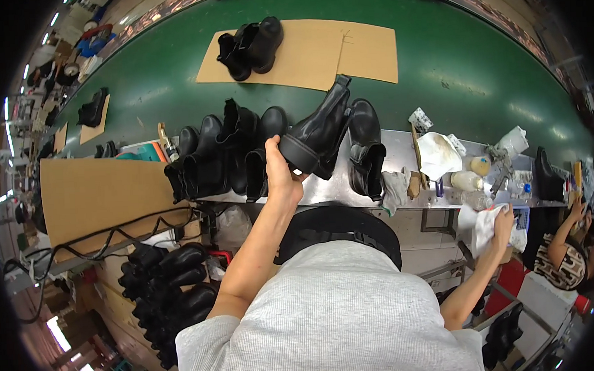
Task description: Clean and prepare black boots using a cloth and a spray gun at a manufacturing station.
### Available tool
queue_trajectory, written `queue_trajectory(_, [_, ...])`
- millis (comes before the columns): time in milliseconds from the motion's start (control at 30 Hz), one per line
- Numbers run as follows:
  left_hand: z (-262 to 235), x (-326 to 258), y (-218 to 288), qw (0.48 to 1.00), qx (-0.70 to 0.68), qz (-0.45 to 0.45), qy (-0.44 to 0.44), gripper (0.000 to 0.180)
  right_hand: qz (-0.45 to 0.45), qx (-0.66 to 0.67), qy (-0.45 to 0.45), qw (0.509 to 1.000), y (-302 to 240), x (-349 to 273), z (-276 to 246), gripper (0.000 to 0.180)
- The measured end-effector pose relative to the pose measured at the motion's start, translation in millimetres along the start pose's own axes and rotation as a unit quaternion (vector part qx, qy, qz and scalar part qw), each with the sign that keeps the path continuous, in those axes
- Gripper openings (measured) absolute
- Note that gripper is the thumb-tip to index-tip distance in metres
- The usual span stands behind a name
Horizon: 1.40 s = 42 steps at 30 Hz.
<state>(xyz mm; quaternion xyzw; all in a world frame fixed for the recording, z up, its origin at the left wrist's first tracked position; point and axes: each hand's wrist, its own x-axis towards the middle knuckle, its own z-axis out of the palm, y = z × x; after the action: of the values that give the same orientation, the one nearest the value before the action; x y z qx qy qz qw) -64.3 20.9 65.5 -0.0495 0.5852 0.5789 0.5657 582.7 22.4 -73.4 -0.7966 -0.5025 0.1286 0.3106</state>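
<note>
My left hand point(285, 176) grips a glossy black ankle boot point(316, 133) by its heel end, the shaft pointing up and away over the metal ledge. Out to the right, my right hand point(503, 224) is closed on a white cloth point(486, 228), low beside the ledge's front edge. Part of that cloth is smeared by motion. Just right of the held boot stands another black boot point(365, 146), its opening toward me. To the left, several more black boots point(209, 153) crowd together along the ledge.
Beyond the metal ledge point(337, 195), a green table holds a cardboard sheet point(304, 52) with black boots point(251, 48) on it. Bottles point(467, 181) and stained cloths point(439, 154) lie to the right. Coiled black cable point(120, 236) hangs at left, above piled boots point(169, 284). A co-worker point(565, 256) is at far right.
</note>
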Motion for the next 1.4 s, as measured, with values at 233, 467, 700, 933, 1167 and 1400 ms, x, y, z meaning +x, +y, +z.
queue_trajectory(233, [-12,5,-3,0.994,-0.093,0.051,-0.034,0.042,-0.266,0.143,-0.520,0.799,-363,-140,58,0.033])
queue_trajectory(467, [-68,39,-75,0.981,-0.154,0.086,-0.079,0.032,-0.404,-0.165,-0.534,0.725,-363,-181,101,0.026])
queue_trajectory(700, [-36,-61,-31,0.753,0.419,0.501,-0.081,0.068,-0.265,0.251,-0.547,0.753,-397,-95,110,0.030])
queue_trajectory(933, [16,-33,-51,0.806,0.414,0.346,-0.245,0.083,0.109,0.571,-0.564,0.587,-378,-92,72,0.041])
queue_trajectory(1167, [25,-40,-66,0.791,0.406,0.394,-0.233,0.074,0.089,0.385,-0.379,0.837,-386,-103,12,0.035])
queue_trajectory(1400, [27,-39,-69,0.798,0.386,0.397,-0.237,0.073,0.004,0.328,-0.417,0.848,-385,-125,5,0.030])
